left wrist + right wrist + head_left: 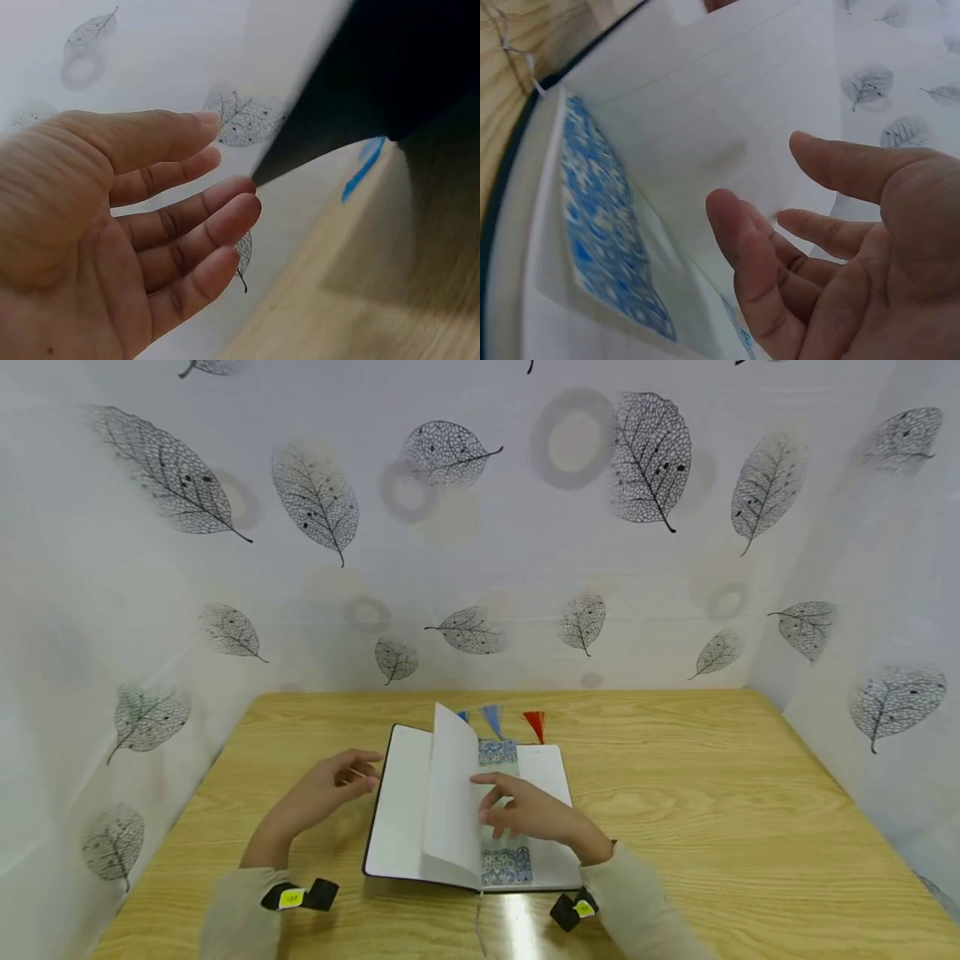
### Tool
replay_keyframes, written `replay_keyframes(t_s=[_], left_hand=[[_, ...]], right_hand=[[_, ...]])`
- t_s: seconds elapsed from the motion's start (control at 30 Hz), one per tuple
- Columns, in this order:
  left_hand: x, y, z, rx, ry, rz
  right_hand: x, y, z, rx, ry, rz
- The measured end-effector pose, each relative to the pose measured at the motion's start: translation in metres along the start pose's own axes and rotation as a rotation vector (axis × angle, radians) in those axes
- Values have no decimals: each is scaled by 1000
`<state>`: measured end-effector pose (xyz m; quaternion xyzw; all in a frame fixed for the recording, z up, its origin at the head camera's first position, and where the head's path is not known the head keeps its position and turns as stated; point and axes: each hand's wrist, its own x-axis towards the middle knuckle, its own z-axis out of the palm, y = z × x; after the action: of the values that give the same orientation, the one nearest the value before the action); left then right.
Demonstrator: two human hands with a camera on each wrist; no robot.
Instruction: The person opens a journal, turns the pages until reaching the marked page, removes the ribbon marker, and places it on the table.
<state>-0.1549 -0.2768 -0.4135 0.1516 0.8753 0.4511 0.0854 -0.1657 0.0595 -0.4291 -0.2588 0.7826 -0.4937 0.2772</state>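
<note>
An open notebook (403,802) with a dark cover (360,82) lies on the table. One leaf (454,793) stands raised near its spine. On the right-hand page is a blue-and-white patterned bookmark (506,867), also visible as a patterned strip (604,217) in the right wrist view. My left hand (321,793) is at the cover's left edge, fingers loosely bent, with fingertips at or near the cover. My right hand (536,810) is over the bookmark, its extended fingertip against or close to the raised leaf. Neither hand grips anything.
Red (535,725), light-blue (492,720) and darker blue (463,717) tassels extend past the notebook's top edge. A thin ribbon (480,927) hangs from its lower edge. Leaf-patterned sheeting (480,568) surrounds the wooden table (675,827) at the back and sides.
</note>
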Motion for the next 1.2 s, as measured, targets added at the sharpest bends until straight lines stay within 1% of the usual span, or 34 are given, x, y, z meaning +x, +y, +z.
replay_keyframes(t_s=[0.13,0.23,0.37,0.47,0.57,0.7,0.77,0.87,1.0,1.1,1.2], left_hand=[[-3,9,-1,-18,10,17],[-4,17,-1,-10,16,28],[-2,26,5,18,15,54],[1,28,12,21,-7,66],[5,27,22,4,-54,59],[12,21,36,-9,-127,26],[14,17,41,-14,-153,9],[17,11,47,-16,-174,-19],[19,7,50,-13,-189,-42],[20,5,51,-1,-194,-37],[22,4,53,6,-199,-44]], right_hand=[[5,0,15,-33,-30,44],[8,0,25,-73,-30,57],[11,-4,36,-174,26,75],[14,-6,44,-266,78,91],[14,-8,51,-328,113,88],[15,-9,57,-362,131,87],[16,-9,59,-381,138,91],[17,-10,61,-414,151,100],[19,-12,64,-440,160,119],[19,-12,63,-440,158,128],[20,-12,62,-437,157,117]])
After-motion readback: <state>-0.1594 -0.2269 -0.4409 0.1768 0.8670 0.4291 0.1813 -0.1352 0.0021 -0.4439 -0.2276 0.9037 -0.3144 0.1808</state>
